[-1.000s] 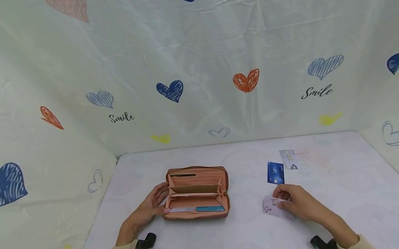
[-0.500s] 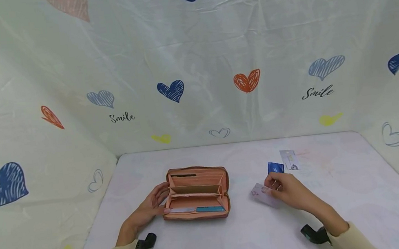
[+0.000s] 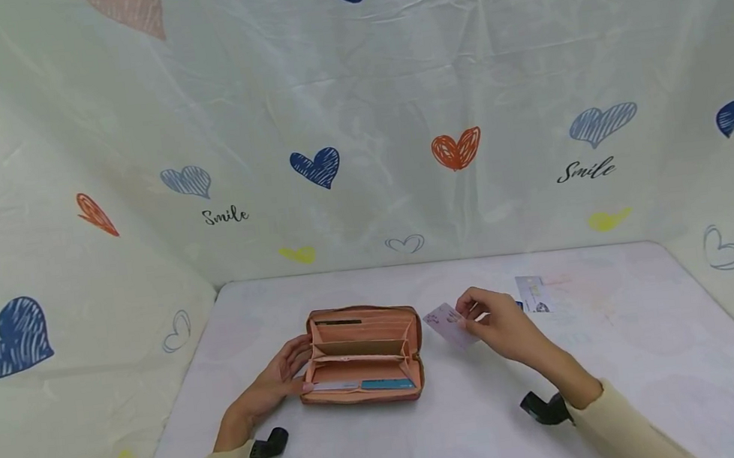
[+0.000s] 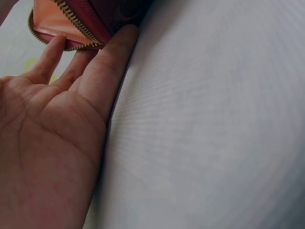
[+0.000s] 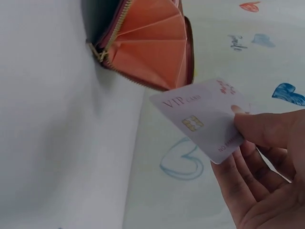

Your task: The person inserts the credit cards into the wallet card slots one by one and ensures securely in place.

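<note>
A pink zip-around wallet (image 3: 362,369) lies unfolded on the table, with a white card (image 3: 335,386) and a light-blue card (image 3: 387,384) in its near slots. My left hand (image 3: 278,379) holds the wallet's left edge, thumb at the near flap and fingers farther back. In the left wrist view, the fingertips touch its brass zipper (image 4: 71,19). To the right of the wallet, my right hand (image 3: 496,324) pinches a pale pink VIP card (image 5: 200,119) between thumb and fingers, raised above the table. The card's printed face and gold chip show in the right wrist view.
A greyish card (image 3: 534,294) lies at the back right of the table. Beside it a blue card (image 3: 520,304) is almost wholly hidden behind my right hand. A white curtain (image 3: 392,211) with printed hearts stands behind the table.
My right hand has lifted the VIP card off the table and carried it left and away from me, close to the wallet. My left hand and the wallet have stayed put.
</note>
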The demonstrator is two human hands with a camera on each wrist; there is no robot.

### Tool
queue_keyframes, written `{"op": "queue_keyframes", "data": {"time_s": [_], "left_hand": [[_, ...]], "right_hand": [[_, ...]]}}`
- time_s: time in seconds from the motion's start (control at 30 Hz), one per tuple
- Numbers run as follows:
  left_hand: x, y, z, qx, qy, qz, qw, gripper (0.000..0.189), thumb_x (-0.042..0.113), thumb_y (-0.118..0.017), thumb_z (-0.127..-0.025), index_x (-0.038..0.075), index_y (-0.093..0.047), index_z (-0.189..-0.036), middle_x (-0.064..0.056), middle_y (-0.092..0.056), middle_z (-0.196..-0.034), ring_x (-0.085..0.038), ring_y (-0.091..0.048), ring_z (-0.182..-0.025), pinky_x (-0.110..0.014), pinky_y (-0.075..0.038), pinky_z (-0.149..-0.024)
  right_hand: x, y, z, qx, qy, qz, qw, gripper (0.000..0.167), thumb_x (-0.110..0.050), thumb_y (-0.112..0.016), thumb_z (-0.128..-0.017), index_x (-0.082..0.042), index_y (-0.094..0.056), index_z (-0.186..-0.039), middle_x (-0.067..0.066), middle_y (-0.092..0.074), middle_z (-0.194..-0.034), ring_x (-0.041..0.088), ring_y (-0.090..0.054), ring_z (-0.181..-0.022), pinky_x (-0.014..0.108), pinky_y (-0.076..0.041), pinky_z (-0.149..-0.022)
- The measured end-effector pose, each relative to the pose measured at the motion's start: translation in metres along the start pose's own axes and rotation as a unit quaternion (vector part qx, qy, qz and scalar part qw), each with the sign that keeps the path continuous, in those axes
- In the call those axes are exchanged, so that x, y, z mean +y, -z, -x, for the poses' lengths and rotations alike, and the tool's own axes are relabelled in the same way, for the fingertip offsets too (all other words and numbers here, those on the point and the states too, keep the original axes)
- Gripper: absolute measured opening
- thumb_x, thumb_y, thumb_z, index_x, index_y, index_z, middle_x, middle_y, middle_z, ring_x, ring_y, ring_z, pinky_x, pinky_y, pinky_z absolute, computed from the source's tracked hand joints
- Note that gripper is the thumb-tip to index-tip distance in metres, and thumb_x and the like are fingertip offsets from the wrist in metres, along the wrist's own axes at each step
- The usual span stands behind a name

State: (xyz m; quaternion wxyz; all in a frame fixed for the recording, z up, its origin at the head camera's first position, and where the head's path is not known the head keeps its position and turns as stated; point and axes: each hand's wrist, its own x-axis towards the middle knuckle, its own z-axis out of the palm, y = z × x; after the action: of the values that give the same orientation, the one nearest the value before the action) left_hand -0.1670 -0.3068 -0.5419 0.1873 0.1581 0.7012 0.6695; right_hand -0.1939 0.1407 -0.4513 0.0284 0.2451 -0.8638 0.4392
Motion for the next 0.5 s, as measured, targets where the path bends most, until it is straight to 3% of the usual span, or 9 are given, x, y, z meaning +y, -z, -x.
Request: {"op": "queue_keyframes", "data": {"time_s": [0.5], "left_hand": [[-0.003, 0.000, -0.001, 0.006, 0.002, -0.005, 1.0000, 0.094, 0.000, -0.074, -0.092, -0.006, -0.014, -0.164, -0.034, -0.016, -0.168, 0.009, -0.046, -0.135, -0.014, -0.040, -0.108]], "right_hand": [[-0.025, -0.039, -0.044, 0.061, 0.035, -0.063, 0.9956, 0.017, 0.009, -0.074, -0.093, -0.003, -0.069, -0.104, 0.012, -0.073, -0.104, 0.026, -0.071, -0.094, 0.036, -0.063, -0.078]]}}
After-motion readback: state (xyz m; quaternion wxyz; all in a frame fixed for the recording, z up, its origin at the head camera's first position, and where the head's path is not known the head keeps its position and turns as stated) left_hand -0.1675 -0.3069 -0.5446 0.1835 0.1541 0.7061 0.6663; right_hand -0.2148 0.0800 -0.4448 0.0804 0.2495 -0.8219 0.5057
